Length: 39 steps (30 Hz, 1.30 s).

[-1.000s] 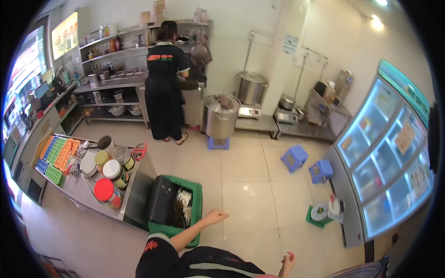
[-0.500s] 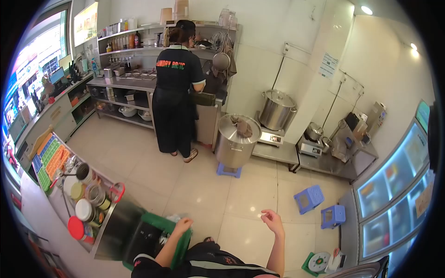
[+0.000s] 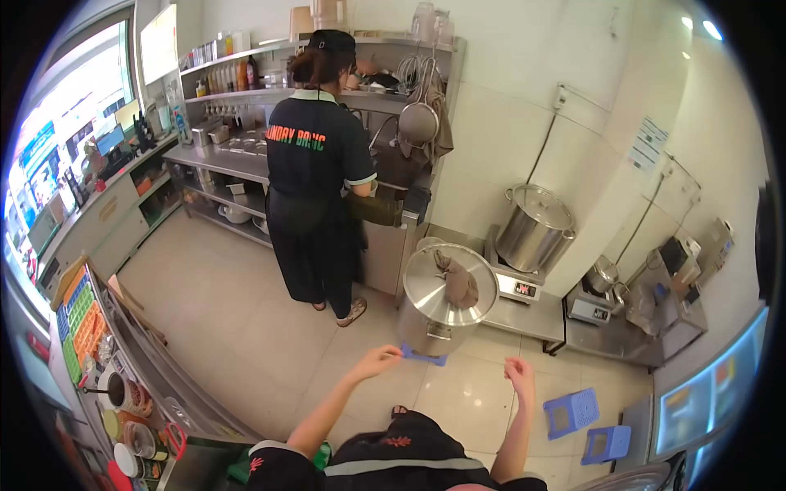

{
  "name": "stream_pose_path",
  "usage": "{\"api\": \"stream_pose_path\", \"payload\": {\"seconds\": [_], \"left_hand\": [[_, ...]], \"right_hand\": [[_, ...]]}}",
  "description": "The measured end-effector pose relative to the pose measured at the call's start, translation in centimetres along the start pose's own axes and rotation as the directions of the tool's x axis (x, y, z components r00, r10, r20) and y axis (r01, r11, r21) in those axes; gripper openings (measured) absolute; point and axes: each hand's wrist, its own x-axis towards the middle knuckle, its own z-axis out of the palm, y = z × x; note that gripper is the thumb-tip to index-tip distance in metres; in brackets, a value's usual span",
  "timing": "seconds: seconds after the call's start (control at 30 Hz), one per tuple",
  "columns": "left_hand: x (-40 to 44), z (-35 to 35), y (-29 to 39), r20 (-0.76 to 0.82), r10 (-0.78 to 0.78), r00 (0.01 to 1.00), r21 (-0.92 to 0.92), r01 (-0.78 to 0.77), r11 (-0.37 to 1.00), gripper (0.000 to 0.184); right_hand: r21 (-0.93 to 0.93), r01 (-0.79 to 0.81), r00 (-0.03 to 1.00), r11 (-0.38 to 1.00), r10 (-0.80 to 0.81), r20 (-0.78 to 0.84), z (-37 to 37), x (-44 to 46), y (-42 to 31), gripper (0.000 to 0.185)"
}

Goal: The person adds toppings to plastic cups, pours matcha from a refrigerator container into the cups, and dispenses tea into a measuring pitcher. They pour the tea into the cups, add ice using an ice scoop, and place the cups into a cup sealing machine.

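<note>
My left hand is stretched forward with loosely bent fingers, and nothing shows in it. It is nearest to a large lidded steel stockpot, in front of its lower side, with no clear contact. A brown cloth lies on the pot's lid. Under the pot, part of a blue plastic stool shows. My right hand is raised over the floor to the right of the pot, its fingers loosely curled and no object visible in it.
A person in dark clothes stands at the steel counter ahead. Another stockpot sits on a burner. Two blue stools stand at right. Jars crowd the left counter, and a glass-door fridge stands at far right.
My view has moved forward, so the stockpot and the person appear nearer. My left hand has reached forward and right, toward the pot. The green bin has mostly dropped out of view.
</note>
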Motion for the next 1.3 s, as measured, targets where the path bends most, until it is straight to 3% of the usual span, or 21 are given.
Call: {"api": "stream_pose_path", "payload": {"seconds": [0.07, 0.13, 0.2, 0.27, 0.3, 0.4, 0.47, 0.53, 0.6, 0.67, 0.73, 0.87, 0.9, 0.97, 1.0, 1.07, 1.17, 1.2, 1.27, 1.3], "left_hand": [[1.0, -3.4, 1.2, -0.147, -0.064, 0.987, 0.003, 0.065, 0.998, 0.021], [2.5, -7.5, -0.5, -0.309, 0.018, 0.951, 0.030, -0.010, 1.000, 0.023], [2.7, -11.3, 0.8, -0.479, -0.006, 0.878, 0.015, 0.015, 1.000, 0.020], [2.4, -14.6, 3.0, -0.614, -0.067, 0.786, -0.033, 0.060, 0.998, 0.017], [2.7, -16.4, 3.9, -0.624, -0.070, 0.778, -0.032, 0.064, 0.997, 0.017], [5.4, -22.7, 8.3, -0.636, -0.006, 0.771, 0.056, 0.054, 0.997, 0.016], [9.0, -27.5, 13.6, -0.583, 0.122, 0.803, 0.300, 0.074, 0.951, 0.014], [14.0, -31.8, 19.1, -0.442, 0.421, 0.792, 0.544, -0.137, 0.828, 0.013], [19.7, -34.6, 26.4, -0.247, 0.587, 0.771, 0.656, -0.312, 0.687, 0.015], [26.2, -36.7, 31.8, -0.044, 0.723, 0.690, 0.705, -0.491, 0.512, 0.015], [32.9, -37.9, 35.8, 0.098, 0.792, 0.603, 0.721, -0.591, 0.361, 0.015], [46.0, -38.2, 40.8, 0.101, 0.901, 0.421, 0.893, -0.438, 0.104, 0.013], [48.8, -38.1, 41.7, 0.093, 0.911, 0.401, 0.928, -0.366, 0.066, 0.014], [53.7, -38.5, 43.0, 0.067, 0.924, 0.377, 0.954, -0.294, 0.051, 0.016], [55.9, -38.8, 43.5, 0.004, 0.918, 0.397, 0.955, -0.274, 0.115, 0.019], [59.6, -39.7, 44.2, -0.065, 0.905, 0.420, 0.954, -0.241, 0.180, 0.022], [63.8, -42.0, 46.4, -0.118, 0.828, 0.548, 0.972, -0.106, 0.209, 0.033], [65.5, -42.7, 47.4, -0.112, 0.830, 0.547, 0.976, -0.095, 0.194, 0.033], [69.4, -44.2, 49.1, -0.196, 0.778, 0.597, 0.972, 0.010, 0.237, 0.035], [71.2, -44.9, 50.1, -0.211, 0.752, 0.625, 0.970, 0.039, 0.240, 0.039]], "right_hand": [[0.033, 0.040, 0.995, 0.999, -0.043, 0.092, 2.2, 7.3, -3.0, 0.013], [0.064, 0.078, 0.984, 0.995, -0.087, 0.154, 4.8, 15.0, -5.5, 0.013], [-0.085, 0.132, 0.965, 0.988, -0.108, 0.241, 8.7, 22.4, -8.5, 0.017], [-0.162, 0.330, 0.913, 0.930, -0.271, 0.305, 13.1, 28.7, -12.0, 0.019], [-0.221, 0.391, 0.889, 0.894, -0.304, 0.344, 15.5, 31.4, -14.2, 0.019], [-0.169, 0.463, 0.841, 0.870, -0.371, 0.393, 22.8, 37.6, -20.8, 0.019], [-0.036, 0.555, 0.761, 0.831, -0.489, 0.427, 27.5, 42.0, -23.7, 0.019], [0.088, 0.631, 0.691, 0.771, -0.610, 0.387, 31.7, 44.9, -26.8, 0.018], [0.050, 0.671, 0.674, 0.740, -0.637, 0.375, 34.3, 47.1, -31.1, 0.018], [0.015, 0.792, 0.576, 0.610, -0.755, 0.313, 36.4, 49.4, -34.5, 0.018], [-0.023, 0.804, 0.574, 0.595, -0.764, 0.294, 36.9, 52.1, -37.4, 0.018], [-0.250, 0.903, 0.412, 0.350, -0.869, 0.273, 36.9, 58.5, -42.9, 0.020], [-0.328, 0.886, 0.420, 0.327, -0.865, 0.274, 36.8, 60.4, -44.4, 0.020], [-0.498, 0.843, 0.380, 0.205, -0.881, 0.282, 36.1, 64.0, -47.5, 0.021], [-0.581, 0.807, 0.327, 0.108, -0.901, 0.286, 35.8, 65.7, -49.0, 0.021], [-0.636, 0.768, 0.292, 0.075, -0.925, 0.243, 35.0, 69.8, -51.6, 0.021], [-0.551, 0.828, 0.216, 0.106, -0.966, 0.140, 33.8, 75.7, -54.7, 0.021], [-0.542, 0.833, 0.209, 0.110, -0.970, 0.126, 33.5, 77.3, -56.0, 0.021], [-0.538, 0.805, 0.293, 0.249, -0.956, -0.004, 33.0, 80.7, -58.1, 0.024], [-0.508, 0.818, 0.283, 0.270, -0.958, -0.054, 32.9, 82.5, -59.3, 0.025]]}}
